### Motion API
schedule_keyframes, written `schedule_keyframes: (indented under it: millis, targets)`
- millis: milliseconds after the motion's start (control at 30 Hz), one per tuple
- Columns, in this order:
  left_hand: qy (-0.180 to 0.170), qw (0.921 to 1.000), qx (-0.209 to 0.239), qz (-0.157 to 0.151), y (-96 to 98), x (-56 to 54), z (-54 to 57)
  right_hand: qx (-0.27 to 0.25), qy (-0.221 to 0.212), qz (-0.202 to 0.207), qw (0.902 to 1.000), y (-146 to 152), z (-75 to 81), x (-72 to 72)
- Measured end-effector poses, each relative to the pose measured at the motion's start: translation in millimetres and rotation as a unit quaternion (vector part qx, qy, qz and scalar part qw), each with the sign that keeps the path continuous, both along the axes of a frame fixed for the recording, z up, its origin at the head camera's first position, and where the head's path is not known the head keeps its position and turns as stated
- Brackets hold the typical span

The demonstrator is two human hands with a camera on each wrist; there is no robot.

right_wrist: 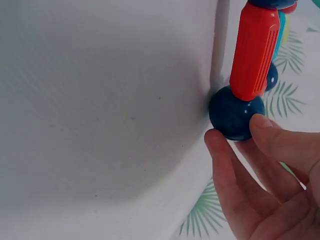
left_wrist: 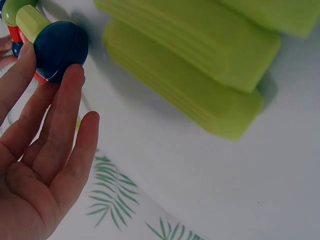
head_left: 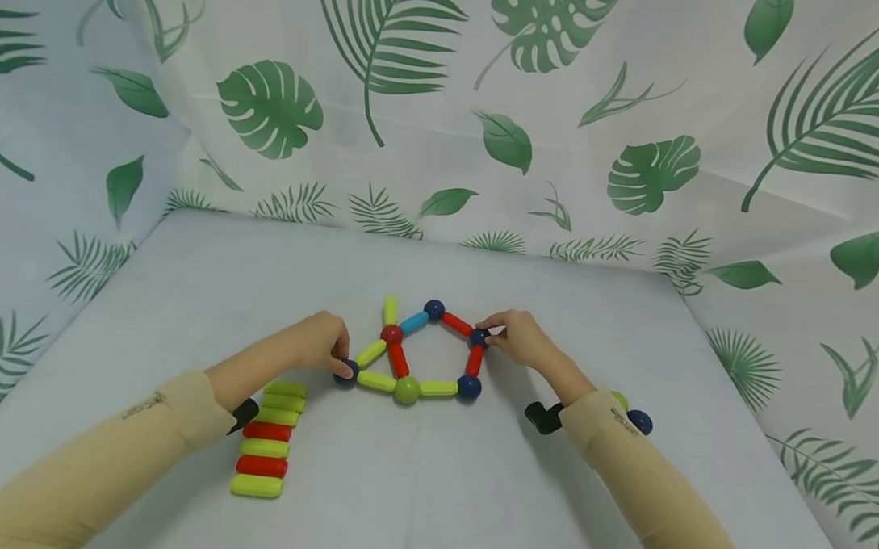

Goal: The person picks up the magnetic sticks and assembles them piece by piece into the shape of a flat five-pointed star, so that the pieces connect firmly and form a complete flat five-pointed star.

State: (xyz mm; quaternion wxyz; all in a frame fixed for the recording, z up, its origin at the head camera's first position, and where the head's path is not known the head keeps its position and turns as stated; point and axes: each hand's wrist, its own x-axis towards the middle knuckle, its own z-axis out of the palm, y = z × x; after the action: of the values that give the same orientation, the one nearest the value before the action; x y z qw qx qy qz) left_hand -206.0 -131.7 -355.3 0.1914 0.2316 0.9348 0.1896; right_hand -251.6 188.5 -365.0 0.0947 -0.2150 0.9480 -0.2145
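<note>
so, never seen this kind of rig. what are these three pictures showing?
No machine here: a person works bare-handed, so each grip is a hand. The wide picture comes from a camera on the head, looking forward and down; the two close-ups come from cameras on each wrist.

On the white surface lies a frame of balls and rods. Left of it is a row of red and yellow-green rods; by the right sleeve sit a green ball and a blue one.

The left grip pinches the frame's leftmost blue ball; the right grip holds another blue ball.
</note>
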Motion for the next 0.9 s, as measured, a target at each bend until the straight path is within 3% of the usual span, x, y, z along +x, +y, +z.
schedule_keyframes:
  millis: [267, 733, 900]
  targets:
    - [0.006, 0.9998, -0.017, -0.001, 7.5, 15.4, 5.5, 0.004, -0.011, -0.006, 0.9999, -6.6, -2.3, -12.4]
    - [0.009, 0.9993, -0.032, 0.015, 22.3, 33.1, 6.0, 0.009, -0.02, -0.017, 0.9996, -17.8, -8.3, -26.4]
    - [0.008, 0.9993, -0.035, 0.013, 28.6, 38.0, 5.2, -0.004, 0.014, -0.014, 0.9998, -20.3, -14.0, -27.8]
